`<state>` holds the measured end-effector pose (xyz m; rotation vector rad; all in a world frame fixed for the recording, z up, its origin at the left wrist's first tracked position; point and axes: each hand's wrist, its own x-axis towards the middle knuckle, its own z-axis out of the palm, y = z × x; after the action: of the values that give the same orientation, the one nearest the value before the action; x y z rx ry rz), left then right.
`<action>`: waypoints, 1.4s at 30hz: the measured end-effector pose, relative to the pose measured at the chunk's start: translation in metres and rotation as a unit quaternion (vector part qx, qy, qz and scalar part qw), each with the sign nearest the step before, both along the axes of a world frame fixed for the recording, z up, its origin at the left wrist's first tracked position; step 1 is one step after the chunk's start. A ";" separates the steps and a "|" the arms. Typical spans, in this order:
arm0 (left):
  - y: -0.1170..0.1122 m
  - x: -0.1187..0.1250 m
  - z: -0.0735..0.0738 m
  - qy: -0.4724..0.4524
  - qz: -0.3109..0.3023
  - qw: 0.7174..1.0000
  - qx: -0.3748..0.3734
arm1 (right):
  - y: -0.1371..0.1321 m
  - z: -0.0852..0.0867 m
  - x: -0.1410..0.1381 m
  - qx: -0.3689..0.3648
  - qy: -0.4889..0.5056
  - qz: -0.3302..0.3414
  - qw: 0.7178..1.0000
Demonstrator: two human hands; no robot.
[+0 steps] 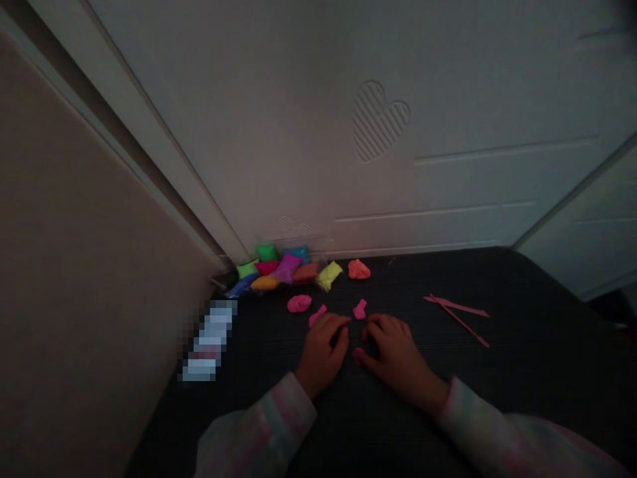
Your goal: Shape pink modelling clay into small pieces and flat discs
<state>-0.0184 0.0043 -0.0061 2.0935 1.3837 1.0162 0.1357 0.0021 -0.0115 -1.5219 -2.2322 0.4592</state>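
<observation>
My left hand [323, 348] rests on the dark table, thumb and fingers apart. Just behind its fingers lies a pink modelling clay piece [317, 315], partly hidden. My right hand [398, 358] is curved beside it, with a gap between thumb and fingers. Its thumb tip touches a small pink clay lump [357, 356], which it partly covers. Beyond both hands' fingertips sits a shaped pink clay piece [360, 309]. A larger pink clay lump [299, 303] lies farther back on the left.
Several colourful clay packets [286, 269] lie in clear plastic near the white panel [298, 133]. An orange clay lump [359, 269] is beside them. Two thin pink tools [460, 318] cross on the right of the table [537, 358]. A blurred-out pale strip [209, 340] is at left.
</observation>
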 end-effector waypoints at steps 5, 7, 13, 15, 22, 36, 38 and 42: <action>0.000 -0.001 0.000 -0.002 0.006 1.000 -0.008 | -0.001 0.000 0.000 0.001 -0.006 -0.009 1.000; -0.001 -0.001 0.000 -0.003 0.006 1.000 -0.010 | -0.001 -0.001 0.000 0.000 -0.008 -0.005 1.000; 0.000 -0.001 -0.001 -0.004 0.004 1.000 0.000 | 0.001 -0.002 0.004 -0.009 0.012 0.006 1.000; 0.000 -0.001 -0.001 -0.002 0.005 1.000 -0.002 | 0.002 -0.002 0.005 -0.017 0.025 0.006 1.000; 0.000 -0.002 -0.001 0.005 0.003 1.000 -0.013 | 0.002 -0.003 0.004 -0.012 0.026 -0.001 1.000; 0.002 -0.001 -0.002 0.023 -0.013 1.000 -0.004 | 0.001 -0.005 0.005 -0.001 0.040 0.005 0.999; 0.002 -0.001 -0.002 0.021 -0.013 1.000 0.000 | 0.001 -0.006 0.006 0.002 0.046 0.011 0.999; 0.002 -0.002 -0.004 0.012 -0.010 1.000 0.003 | 0.002 -0.006 0.006 0.009 0.067 0.010 0.998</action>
<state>-0.0200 0.0066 -0.0102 2.1259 1.3707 0.9913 0.1421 0.0042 -0.0170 -1.4177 -2.1453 0.5294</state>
